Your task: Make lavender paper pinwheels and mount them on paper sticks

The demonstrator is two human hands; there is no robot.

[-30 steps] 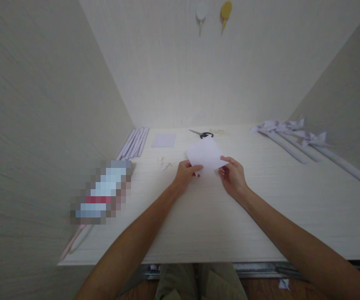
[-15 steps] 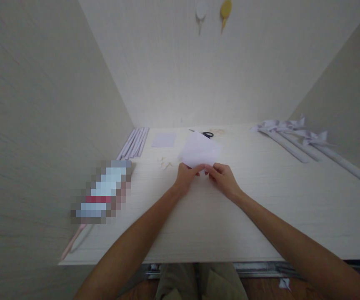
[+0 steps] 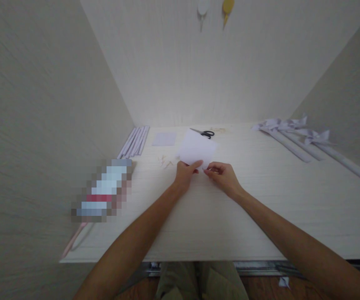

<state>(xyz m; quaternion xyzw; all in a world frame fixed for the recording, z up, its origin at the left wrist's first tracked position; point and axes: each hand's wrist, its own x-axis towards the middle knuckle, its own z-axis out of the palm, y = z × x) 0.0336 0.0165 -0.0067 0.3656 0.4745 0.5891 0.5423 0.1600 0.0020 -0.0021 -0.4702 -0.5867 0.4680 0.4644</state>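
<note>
A white sheet of paper is held tilted over the table in front of me. My left hand grips its near left edge, thumb on top and fingers underneath. Beside it, my right hand pinches at the sheet's near corner with thumb and forefinger; the exact contact is small and hard to see. Scissors with black handles lie just behind the sheet, their blades partly covered by it. To the left, a square sheet of paper lies flat on the table.
Several rolled paper tubes lie at the back left. At the right are paper sticks with pointed paper shapes on their ends. Rubber bands are scattered near my left hand. A phone-like device, blurred out, leans by the left wall.
My right hand has drawn slightly apart from my left thumb. The paper has tipped and shifted a little left, uncovering more of the scissors.
</note>
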